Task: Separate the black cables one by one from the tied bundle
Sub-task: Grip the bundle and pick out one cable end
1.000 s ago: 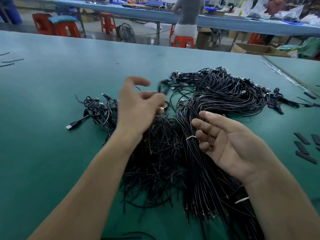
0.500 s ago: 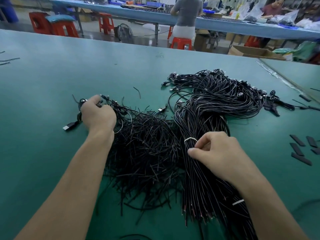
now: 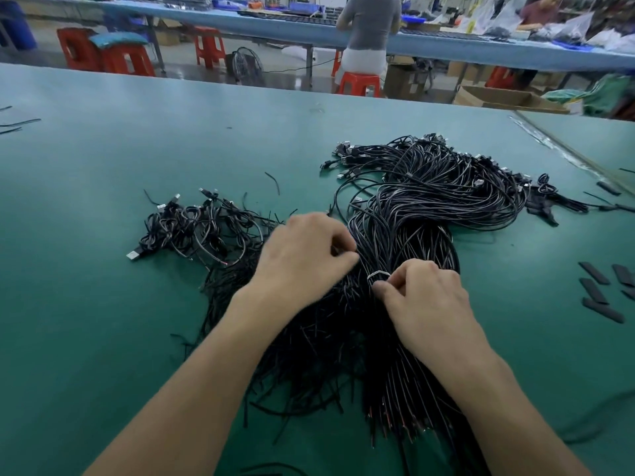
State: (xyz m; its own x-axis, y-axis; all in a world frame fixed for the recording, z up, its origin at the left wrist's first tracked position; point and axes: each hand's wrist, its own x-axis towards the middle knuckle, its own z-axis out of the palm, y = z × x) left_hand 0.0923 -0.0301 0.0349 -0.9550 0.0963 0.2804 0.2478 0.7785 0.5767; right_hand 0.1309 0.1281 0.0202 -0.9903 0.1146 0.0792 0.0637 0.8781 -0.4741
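Observation:
A thick tied bundle of black cables [image 3: 429, 207] lies on the green table, bound by a white tie [image 3: 377, 274] at its waist. My right hand [image 3: 426, 304] pinches the bundle just below the tie with thumb and forefinger. My left hand [image 3: 305, 255] is at the bundle's left side beside the tie, fingers curled in a pinch on cable strands. Left of my hands lies a loose pile of separated cables [image 3: 199, 228] with USB plugs. The bundle's cut ends [image 3: 405, 407] spread toward me under my forearms.
Black flat strips [image 3: 601, 293] lie at the right of the green table [image 3: 103, 338]. A few stray wires [image 3: 17, 125] sit at the far left edge. Beyond the table are red stools [image 3: 359, 84], a fan, cardboard boxes and a seated person at another bench.
My left hand left the loose pile at the left and came right to the bundle beside the tie. My right hand stayed at the tie, pinching the bundle.

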